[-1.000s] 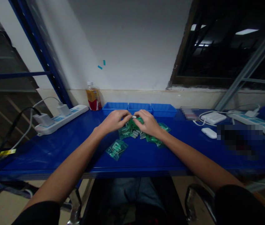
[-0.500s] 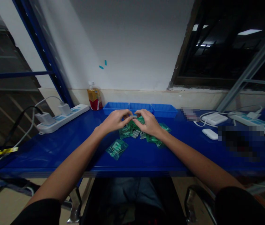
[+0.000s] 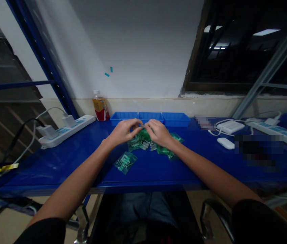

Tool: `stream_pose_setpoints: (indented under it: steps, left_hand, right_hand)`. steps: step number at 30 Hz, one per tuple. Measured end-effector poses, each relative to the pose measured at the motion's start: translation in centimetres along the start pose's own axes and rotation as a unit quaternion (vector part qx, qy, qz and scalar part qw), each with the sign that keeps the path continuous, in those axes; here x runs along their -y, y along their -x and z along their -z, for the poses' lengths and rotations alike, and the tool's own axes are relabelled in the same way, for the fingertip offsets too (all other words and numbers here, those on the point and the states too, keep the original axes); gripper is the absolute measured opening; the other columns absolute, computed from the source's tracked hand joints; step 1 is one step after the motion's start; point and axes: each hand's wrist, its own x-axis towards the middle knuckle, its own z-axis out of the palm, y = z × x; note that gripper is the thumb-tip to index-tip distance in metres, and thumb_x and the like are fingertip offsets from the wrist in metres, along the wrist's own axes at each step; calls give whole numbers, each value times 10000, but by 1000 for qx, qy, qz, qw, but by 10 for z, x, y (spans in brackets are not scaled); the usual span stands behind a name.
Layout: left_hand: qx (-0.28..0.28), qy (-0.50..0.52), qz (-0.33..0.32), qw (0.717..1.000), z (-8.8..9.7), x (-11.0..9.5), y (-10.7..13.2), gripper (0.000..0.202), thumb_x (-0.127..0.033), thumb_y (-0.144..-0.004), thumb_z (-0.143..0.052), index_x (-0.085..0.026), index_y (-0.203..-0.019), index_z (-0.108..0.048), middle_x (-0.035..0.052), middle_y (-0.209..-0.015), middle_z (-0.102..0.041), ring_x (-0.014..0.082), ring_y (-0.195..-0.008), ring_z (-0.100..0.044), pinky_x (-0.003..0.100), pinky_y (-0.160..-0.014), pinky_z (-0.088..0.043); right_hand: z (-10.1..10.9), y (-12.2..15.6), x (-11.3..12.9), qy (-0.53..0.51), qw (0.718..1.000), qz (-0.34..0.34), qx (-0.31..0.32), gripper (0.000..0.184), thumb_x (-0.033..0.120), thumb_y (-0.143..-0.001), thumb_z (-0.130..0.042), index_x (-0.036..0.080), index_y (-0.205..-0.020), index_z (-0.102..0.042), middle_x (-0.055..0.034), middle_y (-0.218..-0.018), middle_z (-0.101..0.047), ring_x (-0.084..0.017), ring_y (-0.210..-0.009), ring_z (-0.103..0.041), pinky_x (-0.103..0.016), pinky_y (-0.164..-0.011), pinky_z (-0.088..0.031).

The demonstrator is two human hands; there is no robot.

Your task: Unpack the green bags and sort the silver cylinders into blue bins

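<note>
Over a heap of small green-tinted plastic bags (image 3: 167, 150), my left hand (image 3: 127, 130) and my right hand (image 3: 157, 131) come together, fingertips almost touching. Both are closed in a pinch on the top edge of what looks like one small plastic bag (image 3: 145, 135); the fingers hide most of it. Loose silvery metal pieces (image 3: 145, 145) lie below the hands among the bags. A separate filled bag (image 3: 125, 162) with light-coloured parts in it rests on the blue table, nearer to me and left of the heap.
Three joined blue trays (image 3: 176, 118) stand by the wall behind my hands. To their left are a drink bottle (image 3: 101, 106) and a power strip (image 3: 68, 130). At right lie a white case (image 3: 226, 143), a white adapter (image 3: 229, 127) with cables, and another power strip (image 3: 280, 134).
My right fingers have drawn in closer to the left fingertips, and a pale strip between the thumbs now shows less. The view has shifted slightly; the heap and the separate bag stay put.
</note>
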Motion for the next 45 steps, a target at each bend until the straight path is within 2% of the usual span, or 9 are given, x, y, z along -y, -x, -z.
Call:
stream_pose_setpoints:
  steps: [4,9,15,21,26,31,34,39,45]
  left_hand:
    - [-15,-26,21,999,1,0,0,267,-332,-917,-432,-143,-923,-620,38,-785,-647,138,-687,-575,238,-613,-424]
    - [-1,-49,12,999,1,1,0,352,-331,-936,-378,-132,-773,-619,29,-692,-619,132,-641,-559,252,-616,-411]
    - [-9,13,15,1000,-2,0,0,293,-326,-876,-500,-146,-1100,-556,24,-771,-635,123,-661,-572,237,-617,-441]
    - [-2,-39,27,999,-1,5,1,258,-348,-899,-452,-168,-997,-609,38,-825,-666,138,-714,-594,235,-639,-455]
    - [5,-172,206,963,11,53,-16,432,-436,-932,-320,-163,-1044,-635,83,-997,-690,190,-888,-628,259,-754,-464]
    - [98,-223,306,920,20,127,-55,339,-434,-781,-566,-169,-941,-702,132,-966,-709,288,-912,-641,327,-756,-482]
    - [158,-239,346,893,19,155,-71,270,-379,-661,-688,-200,-858,-732,127,-963,-715,304,-897,-649,343,-763,-492]
    - [212,-253,383,863,12,174,-75,282,-343,-602,-724,-236,-862,-748,134,-1030,-697,349,-946,-628,432,-808,-482]
    - [220,-253,394,856,5,177,-68,396,-535,-674,-641,-293,-976,-725,104,-1112,-673,363,-1064,-566,492,-916,-405]
  right_hand:
    - [1,0,1,-9,1000,-10,-16,200,337,-907,-464,171,-996,-531,-69,-870,-598,-203,-842,-537,-324,-741,-369]
    - [2,0,4,26,999,11,-16,173,305,-919,-432,171,-934,-540,-65,-848,-597,-198,-824,-525,-323,-730,-351]
    - [-1,0,3,37,999,-14,-8,234,294,-946,-358,172,-874,-544,-69,-833,-602,-195,-819,-518,-325,-728,-344]
    - [-2,1,1,16,1000,-23,-4,220,296,-939,-378,173,-922,-559,-73,-850,-616,-206,-835,-535,-336,-738,-367]
    - [-1,1,-1,3,998,-57,-11,234,326,-903,-471,172,-1066,-536,-74,-869,-617,-218,-869,-558,-350,-777,-399]
    - [-4,2,-10,9,998,-66,0,230,311,-897,-490,160,-1064,-535,-80,-923,-623,-208,-874,-561,-348,-797,-413]
    - [-4,2,-15,14,997,-77,12,226,320,-902,-485,161,-1053,-539,-78,-930,-624,-204,-879,-560,-350,-795,-420]
    - [-4,4,-17,14,997,-75,27,202,321,-904,-484,179,-1037,-539,-75,-935,-623,-209,-886,-558,-358,-796,-432]
    - [-5,4,-15,10,997,-61,44,162,304,-899,-491,204,-1019,-535,-67,-923,-621,-221,-879,-546,-374,-787,-435]
